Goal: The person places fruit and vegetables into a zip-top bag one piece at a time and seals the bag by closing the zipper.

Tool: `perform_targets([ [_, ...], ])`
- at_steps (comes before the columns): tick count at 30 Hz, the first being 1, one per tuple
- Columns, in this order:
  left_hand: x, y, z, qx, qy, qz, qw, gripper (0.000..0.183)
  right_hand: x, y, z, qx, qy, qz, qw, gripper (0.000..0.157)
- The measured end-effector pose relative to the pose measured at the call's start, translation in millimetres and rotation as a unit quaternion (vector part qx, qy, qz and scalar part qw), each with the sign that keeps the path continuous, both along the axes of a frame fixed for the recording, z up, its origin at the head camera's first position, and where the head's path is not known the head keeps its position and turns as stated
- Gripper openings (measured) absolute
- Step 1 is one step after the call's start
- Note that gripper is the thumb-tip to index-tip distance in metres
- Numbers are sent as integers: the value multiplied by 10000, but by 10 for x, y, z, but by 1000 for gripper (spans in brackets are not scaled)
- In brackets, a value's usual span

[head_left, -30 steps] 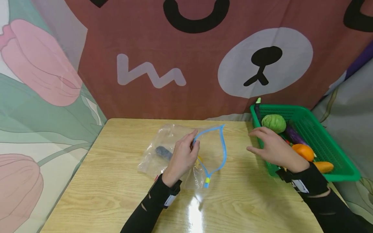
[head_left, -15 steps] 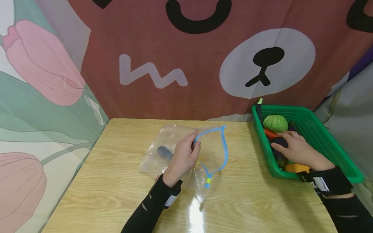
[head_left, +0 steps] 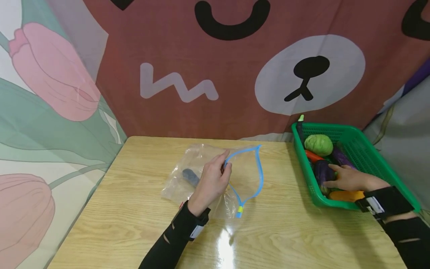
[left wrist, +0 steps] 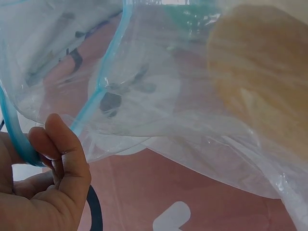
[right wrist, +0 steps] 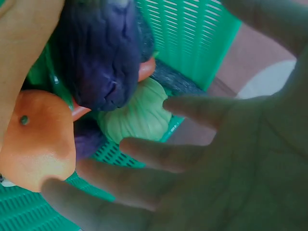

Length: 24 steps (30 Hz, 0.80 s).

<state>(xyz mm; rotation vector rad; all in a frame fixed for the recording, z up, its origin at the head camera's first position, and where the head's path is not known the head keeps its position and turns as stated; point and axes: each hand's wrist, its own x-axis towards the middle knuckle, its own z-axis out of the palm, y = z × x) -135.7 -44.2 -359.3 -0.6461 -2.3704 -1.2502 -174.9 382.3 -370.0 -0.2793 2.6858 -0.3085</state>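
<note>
My left hand (head_left: 211, 179) pinches the blue-edged mouth of a clear zip bag (head_left: 201, 155), its thumb and fingers curled at the blue strip. A dark grey, rounded piece (head_left: 190, 177) shows through the plastic, partly covered by that hand. In the left wrist view a large tan-yellow shape (left wrist: 260, 67) lies behind the film. My right hand (head_left: 349, 178) reaches into the green basket (head_left: 391, 166), fingertips at a dark purple eggplant (head_left: 323, 172). The right wrist view has those fingers (right wrist: 139, 154) spread and apart, with the eggplant beyond them.
The basket also holds a green cabbage (head_left: 318, 145), a red-orange vegetable (head_left: 313, 156), a long purple eggplant (head_left: 342, 157), a yellow-orange one (head_left: 346, 195) and an orange fruit (right wrist: 38, 139). A dark, green-tipped vegetable (head_left: 300, 129) leans on its rim. Printed cloth hangs behind the table (head_left: 134, 209).
My right hand has moved right from beside the basket into it, over the vegetables, then drawn slightly right and down beside the dark eggplant. The left hand keeps its grip on the bag.
</note>
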Motion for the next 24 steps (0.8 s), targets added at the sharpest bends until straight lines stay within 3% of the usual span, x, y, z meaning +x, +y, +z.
perform_targets([
  [8,-12,-3,15,5,21,37,10000,40,-41,-40,16,173,-485,457,9976,84],
  [14,-14,-10,16,3,39,69,10000,39,-45,-102,-8,120,-449,917,9947,66],
  [18,-18,-15,21,-7,51,76,10000,39,-48,-159,-18,18,-613,951,9936,60],
  [24,-21,-26,31,5,-35,46,10000,39,-65,-272,3,542,-704,1158,9893,58],
])
